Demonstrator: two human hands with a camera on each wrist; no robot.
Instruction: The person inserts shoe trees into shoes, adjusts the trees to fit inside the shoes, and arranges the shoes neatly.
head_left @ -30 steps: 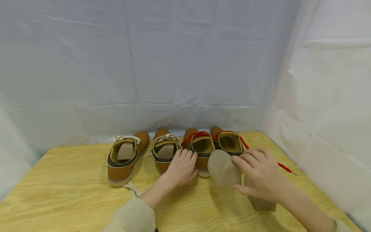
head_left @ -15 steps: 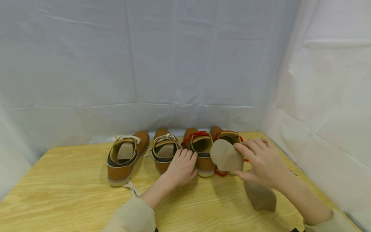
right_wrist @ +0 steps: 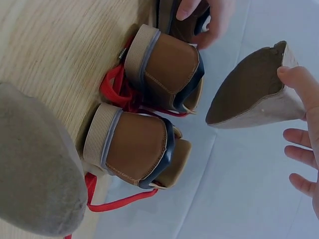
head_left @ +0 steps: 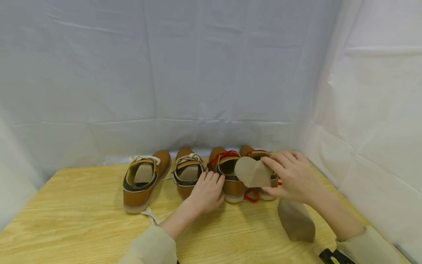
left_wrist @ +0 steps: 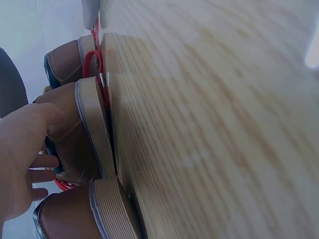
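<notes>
My right hand pinches a taupe, toe-shaped shoe insert between thumb and fingers. The insert's hollow shell shows in the right wrist view, above and behind the shoes. In the head view it overlaps the opening of the rightmost brown shoe. My left hand rests beside the heel of the adjoining brown shoe with red laces, thumb toward the heel and fingers loosely bent at the collar. A second insert lies on the table below my right hand.
Two brown shoes with pale laces stand at left, the leftmost shoe and its neighbour; each has an insert inside. A red lace loop lies between the red-laced heels. A white sheet hangs behind the wooden table.
My right hand has carried the insert up and away from me, toward the rightmost shoe, and tilted it flatter. The left hand has stayed in place.
</notes>
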